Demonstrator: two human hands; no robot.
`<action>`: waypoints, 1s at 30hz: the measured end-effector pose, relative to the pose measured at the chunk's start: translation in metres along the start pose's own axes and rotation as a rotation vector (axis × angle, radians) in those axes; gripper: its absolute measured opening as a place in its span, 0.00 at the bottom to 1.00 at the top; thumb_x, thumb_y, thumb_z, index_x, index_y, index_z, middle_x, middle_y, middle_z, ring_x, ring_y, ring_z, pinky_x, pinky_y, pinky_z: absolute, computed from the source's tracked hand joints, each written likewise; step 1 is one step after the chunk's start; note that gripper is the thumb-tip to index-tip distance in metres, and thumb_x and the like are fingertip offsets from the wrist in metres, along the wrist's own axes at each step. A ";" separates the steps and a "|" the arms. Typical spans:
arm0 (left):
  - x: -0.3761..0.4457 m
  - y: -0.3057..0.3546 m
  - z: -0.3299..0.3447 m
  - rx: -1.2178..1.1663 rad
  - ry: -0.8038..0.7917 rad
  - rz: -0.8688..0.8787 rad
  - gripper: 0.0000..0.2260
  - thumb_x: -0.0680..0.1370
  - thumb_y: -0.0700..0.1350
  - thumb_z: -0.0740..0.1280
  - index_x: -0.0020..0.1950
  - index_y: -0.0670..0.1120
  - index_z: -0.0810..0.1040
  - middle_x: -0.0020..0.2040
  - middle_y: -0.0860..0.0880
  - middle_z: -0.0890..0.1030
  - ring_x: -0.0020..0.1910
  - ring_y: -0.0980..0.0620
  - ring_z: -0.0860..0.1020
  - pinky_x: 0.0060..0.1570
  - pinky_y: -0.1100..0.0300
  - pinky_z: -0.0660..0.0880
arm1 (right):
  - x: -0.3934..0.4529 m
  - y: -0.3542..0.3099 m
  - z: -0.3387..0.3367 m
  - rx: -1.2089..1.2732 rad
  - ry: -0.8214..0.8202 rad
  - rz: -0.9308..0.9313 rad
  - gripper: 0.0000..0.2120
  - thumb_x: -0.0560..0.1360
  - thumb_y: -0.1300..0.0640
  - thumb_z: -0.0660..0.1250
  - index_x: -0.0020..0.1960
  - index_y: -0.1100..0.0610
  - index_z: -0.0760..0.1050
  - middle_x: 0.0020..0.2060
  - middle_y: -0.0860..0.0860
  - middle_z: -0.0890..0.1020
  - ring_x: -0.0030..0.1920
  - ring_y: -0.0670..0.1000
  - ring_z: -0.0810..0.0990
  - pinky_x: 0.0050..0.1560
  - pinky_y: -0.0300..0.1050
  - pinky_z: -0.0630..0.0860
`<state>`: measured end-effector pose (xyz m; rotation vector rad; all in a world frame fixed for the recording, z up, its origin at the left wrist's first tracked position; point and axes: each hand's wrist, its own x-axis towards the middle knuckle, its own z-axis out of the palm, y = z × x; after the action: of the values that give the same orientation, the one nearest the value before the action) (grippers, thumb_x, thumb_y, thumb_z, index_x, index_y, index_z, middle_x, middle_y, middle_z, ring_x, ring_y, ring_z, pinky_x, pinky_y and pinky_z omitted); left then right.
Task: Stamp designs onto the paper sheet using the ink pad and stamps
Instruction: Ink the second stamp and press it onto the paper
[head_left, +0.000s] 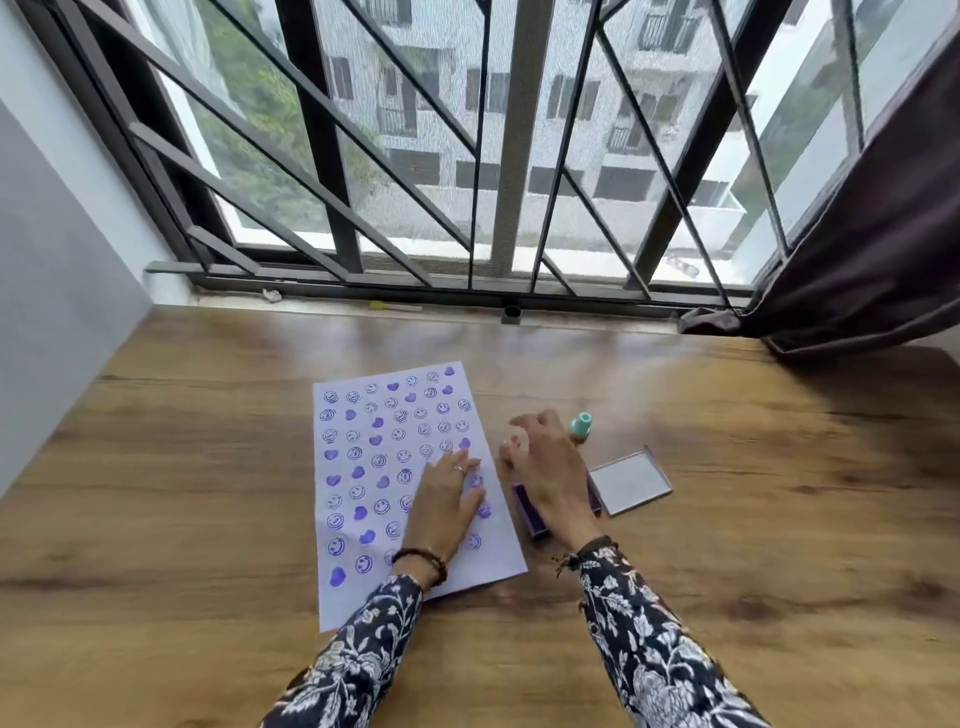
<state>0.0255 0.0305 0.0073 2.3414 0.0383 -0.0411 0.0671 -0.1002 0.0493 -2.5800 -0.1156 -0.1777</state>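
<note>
A white paper sheet (363, 452) lies on the wooden table, covered with several purple smiley and heart prints. My left hand (447, 504) rests flat on its right half, fingers spread, holding nothing. My right hand (545, 467) hovers just right of the sheet, over the far end of the open purple ink pad (527, 512). Its fingers curl around a small pale stamp (518, 439) that is mostly hidden and blurred. The hand covers most of the pad. A teal-topped stamp (581, 427) stands upright just beyond my right hand.
The ink pad's clear lid (629, 481) lies flat to the right of the pad. The wooden table (779, 519) runs up to a barred window (467, 156). A dark curtain (857, 260) hangs at the far right and a wall (52, 260) bounds the left.
</note>
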 end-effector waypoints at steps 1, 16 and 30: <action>0.000 -0.002 0.001 0.005 0.005 0.006 0.17 0.75 0.41 0.64 0.64 0.43 0.71 0.69 0.44 0.70 0.70 0.47 0.64 0.72 0.49 0.57 | 0.001 0.004 -0.003 0.002 0.060 0.023 0.11 0.75 0.55 0.63 0.57 0.55 0.75 0.55 0.55 0.76 0.49 0.58 0.79 0.44 0.50 0.77; -0.014 0.063 -0.011 -0.871 0.068 -0.154 0.13 0.72 0.36 0.69 0.55 0.40 0.79 0.55 0.42 0.82 0.55 0.48 0.80 0.60 0.54 0.75 | -0.032 0.022 -0.041 0.912 -0.096 0.347 0.03 0.70 0.58 0.70 0.41 0.51 0.78 0.42 0.53 0.83 0.45 0.53 0.82 0.41 0.42 0.80; -0.030 0.068 -0.009 -0.837 0.100 -0.064 0.12 0.68 0.36 0.74 0.51 0.40 0.82 0.51 0.43 0.84 0.48 0.57 0.81 0.46 0.73 0.76 | -0.055 0.007 -0.042 1.050 -0.029 0.487 0.15 0.80 0.57 0.58 0.37 0.54 0.77 0.33 0.52 0.79 0.34 0.48 0.76 0.35 0.39 0.74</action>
<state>-0.0013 -0.0110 0.0634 1.5030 0.1493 0.0524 0.0092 -0.1306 0.0726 -1.4994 0.3276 0.0925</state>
